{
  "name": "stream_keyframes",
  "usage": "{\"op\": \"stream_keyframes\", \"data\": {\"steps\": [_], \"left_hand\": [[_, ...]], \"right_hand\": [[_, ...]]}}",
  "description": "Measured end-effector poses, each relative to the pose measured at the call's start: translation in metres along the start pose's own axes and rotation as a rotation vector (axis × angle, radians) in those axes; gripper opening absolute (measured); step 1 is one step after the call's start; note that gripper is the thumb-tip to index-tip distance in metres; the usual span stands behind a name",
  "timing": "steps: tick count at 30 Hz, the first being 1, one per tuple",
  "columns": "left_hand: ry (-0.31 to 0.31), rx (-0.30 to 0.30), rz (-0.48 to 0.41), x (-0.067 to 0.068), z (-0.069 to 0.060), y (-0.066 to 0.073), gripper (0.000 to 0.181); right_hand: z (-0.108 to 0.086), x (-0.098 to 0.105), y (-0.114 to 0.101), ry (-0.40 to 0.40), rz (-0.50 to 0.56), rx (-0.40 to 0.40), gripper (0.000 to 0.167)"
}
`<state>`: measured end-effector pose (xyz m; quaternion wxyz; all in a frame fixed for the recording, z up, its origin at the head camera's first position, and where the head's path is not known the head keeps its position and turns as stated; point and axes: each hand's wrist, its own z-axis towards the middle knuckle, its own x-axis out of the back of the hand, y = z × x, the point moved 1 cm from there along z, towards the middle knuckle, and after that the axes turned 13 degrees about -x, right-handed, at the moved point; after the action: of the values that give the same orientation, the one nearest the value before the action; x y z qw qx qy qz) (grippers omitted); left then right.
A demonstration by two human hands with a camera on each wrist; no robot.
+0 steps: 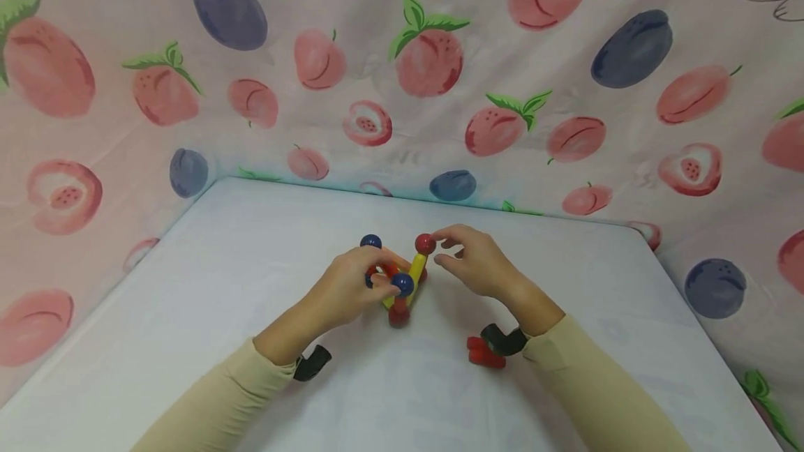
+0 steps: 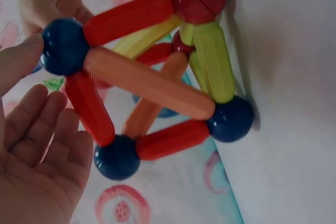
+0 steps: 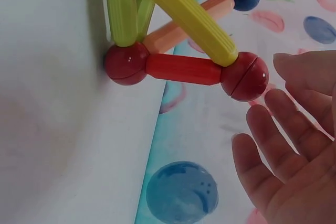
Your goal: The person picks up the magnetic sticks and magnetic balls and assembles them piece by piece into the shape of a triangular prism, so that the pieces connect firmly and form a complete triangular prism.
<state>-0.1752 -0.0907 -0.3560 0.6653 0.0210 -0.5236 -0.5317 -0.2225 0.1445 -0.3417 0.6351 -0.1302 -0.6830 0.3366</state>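
A building-set frame (image 1: 414, 267) of coloured rods and balls stands on the table, with red, yellow, green and orange rods joining blue and red balls. My left hand (image 1: 342, 288) is at its left side, thumb touching a blue ball (image 2: 65, 46); the other fingers are loosely bent, apart from the rods in the left wrist view. To the right, my right hand (image 1: 474, 260) holds nothing. Its thumb and fingers are spread just beside a red ball (image 3: 244, 76), where a yellow rod (image 3: 189, 19) and a red rod (image 3: 184, 69) meet.
Several short red rods (image 1: 486, 353) lie on the white tabletop (image 1: 402, 396), near my right wrist. Dark curved pieces (image 1: 314, 363) show at both wrists. A fruit-print cloth (image 1: 370, 54) hangs behind and beside the table.
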Motion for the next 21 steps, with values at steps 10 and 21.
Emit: {"op": "stream_keyframes", "data": {"steps": [10, 21], "left_hand": [[0.003, 0.035, 0.03, -0.012, 0.005, 0.008, 0.036], [-0.014, -0.077, 0.105, -0.003, -0.003, -0.005, 0.032]], "right_hand": [[0.016, -0.005, -0.003, -0.062, 0.03, -0.043, 0.044], [0.015, -0.006, -0.004, -0.066, 0.01, -0.082, 0.044]]}}
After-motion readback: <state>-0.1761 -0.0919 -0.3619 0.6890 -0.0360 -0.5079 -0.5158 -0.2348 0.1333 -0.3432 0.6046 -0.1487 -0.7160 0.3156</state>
